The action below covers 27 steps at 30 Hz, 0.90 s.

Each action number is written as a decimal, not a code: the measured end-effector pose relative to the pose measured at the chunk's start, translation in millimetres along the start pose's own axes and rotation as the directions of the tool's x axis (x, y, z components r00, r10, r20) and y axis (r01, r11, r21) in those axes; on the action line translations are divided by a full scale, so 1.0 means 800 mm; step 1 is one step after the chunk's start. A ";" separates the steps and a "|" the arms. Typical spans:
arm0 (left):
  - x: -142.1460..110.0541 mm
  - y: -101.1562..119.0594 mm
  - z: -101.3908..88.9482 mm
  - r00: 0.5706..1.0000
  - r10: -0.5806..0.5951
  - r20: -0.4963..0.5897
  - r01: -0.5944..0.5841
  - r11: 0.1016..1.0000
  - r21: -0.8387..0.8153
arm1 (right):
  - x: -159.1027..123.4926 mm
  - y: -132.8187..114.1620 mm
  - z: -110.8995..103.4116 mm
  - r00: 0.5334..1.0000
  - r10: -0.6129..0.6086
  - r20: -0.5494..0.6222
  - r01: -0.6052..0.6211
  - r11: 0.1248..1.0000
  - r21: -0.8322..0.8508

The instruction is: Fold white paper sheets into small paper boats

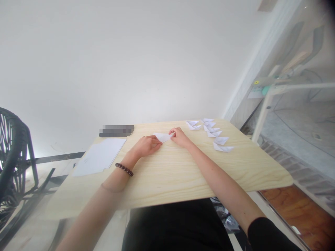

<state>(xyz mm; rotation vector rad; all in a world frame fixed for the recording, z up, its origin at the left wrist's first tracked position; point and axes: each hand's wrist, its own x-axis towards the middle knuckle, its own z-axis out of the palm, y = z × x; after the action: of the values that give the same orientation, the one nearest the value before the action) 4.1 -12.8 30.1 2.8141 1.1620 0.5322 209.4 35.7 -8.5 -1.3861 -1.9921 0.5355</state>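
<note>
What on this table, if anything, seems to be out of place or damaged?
Nothing looks spilled or clearly damaged. One oddity: the dark item near the far left corner of the table is partly pixelated, so I cannot tell what it is. The white folded pieces at right sit in uneven groups, but none looks plainly torn.

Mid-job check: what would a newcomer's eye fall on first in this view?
Probably the left hand and right hand, both on a piece of white paper near the middle of the table. Next, likely the cluster of folded paper shapes toward the table's far right, then the flat white sheets on the left side.
</note>
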 end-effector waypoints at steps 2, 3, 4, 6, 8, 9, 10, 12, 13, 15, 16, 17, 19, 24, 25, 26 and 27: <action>-0.001 0.000 -0.001 1.000 0.014 -0.004 -0.014 1.000 -0.014 | -0.002 -0.003 0.001 1.000 0.016 -0.001 -0.016 0.999 -0.041; -0.001 0.000 -0.002 1.000 0.016 -0.004 -0.016 1.000 -0.017 | -0.004 -0.006 0.002 1.000 0.029 -0.005 -0.029 0.997 -0.066; -0.001 0.000 -0.002 1.000 0.015 -0.004 -0.015 1.000 -0.020 | -0.005 -0.009 0.002 0.999 0.035 -0.011 -0.036 0.995 -0.097; -0.001 0.000 -0.002 1.000 0.008 -0.003 -0.008 1.000 -0.024 | -0.008 -0.014 0.004 0.998 0.040 -0.042 -0.046 0.987 -0.156; -0.001 -0.001 -0.002 1.000 0.005 -0.009 -0.005 0.999 -0.032 | -0.010 -0.018 0.005 0.999 0.024 -0.048 -0.033 0.981 -0.193; -0.001 -0.001 -0.002 1.000 0.009 -0.015 -0.009 0.999 -0.040 | -0.010 -0.019 0.006 0.999 0.016 -0.048 -0.025 0.978 -0.207; -0.002 -0.002 -0.002 1.000 0.018 -0.021 -0.019 0.999 -0.050 | -0.011 -0.020 0.006 0.999 0.010 -0.045 -0.019 0.976 -0.217; -0.002 -0.003 -0.002 0.999 0.038 -0.033 -0.041 0.997 -0.071 | -0.011 -0.020 0.007 0.999 0.004 -0.041 -0.013 0.972 -0.233; -0.001 -0.003 -0.002 0.998 0.047 -0.037 -0.050 0.996 -0.080 | -0.011 -0.020 0.007 0.999 0.003 -0.040 -0.012 0.971 -0.238; -0.001 -0.004 -0.001 0.997 0.055 -0.045 -0.059 0.994 -0.087 | -0.011 -0.020 0.007 0.999 0.002 -0.039 -0.012 0.970 -0.245; -0.001 -0.004 -0.001 0.997 0.056 -0.047 -0.060 0.995 -0.085 | -0.011 -0.020 0.007 0.999 0.001 -0.041 -0.011 0.969 -0.245; -0.001 -0.004 -0.002 0.997 0.055 -0.047 -0.059 0.995 -0.082 | -0.011 -0.020 0.007 0.999 0.002 -0.043 -0.013 0.969 -0.246; -0.001 -0.004 -0.002 0.998 0.054 -0.043 -0.058 0.995 -0.076 | -0.010 -0.021 0.008 0.999 0.008 -0.043 -0.018 0.969 -0.246; -0.001 -0.004 -0.001 0.998 0.055 -0.038 -0.058 0.995 -0.077 | -0.011 -0.023 0.006 0.999 0.007 -0.031 -0.014 0.969 -0.245; -0.001 -0.004 -0.001 0.998 0.054 -0.040 -0.057 0.995 -0.077 | -0.011 -0.023 0.006 1.000 0.010 -0.029 -0.016 0.970 -0.244; -0.001 -0.004 -0.001 0.998 0.053 -0.041 -0.056 0.995 -0.077 | -0.011 -0.023 0.006 1.000 0.016 -0.027 -0.022 0.970 -0.243; -0.002 -0.004 -0.001 0.998 0.051 -0.042 -0.054 0.996 -0.076 | -0.011 -0.024 0.006 0.999 0.023 -0.024 -0.028 0.970 -0.242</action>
<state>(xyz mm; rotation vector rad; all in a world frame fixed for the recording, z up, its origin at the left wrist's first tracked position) 0.9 -11.4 29.6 2.7880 1.0522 0.6253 195.5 20.9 -1.8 -1.5572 -2.0792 0.2932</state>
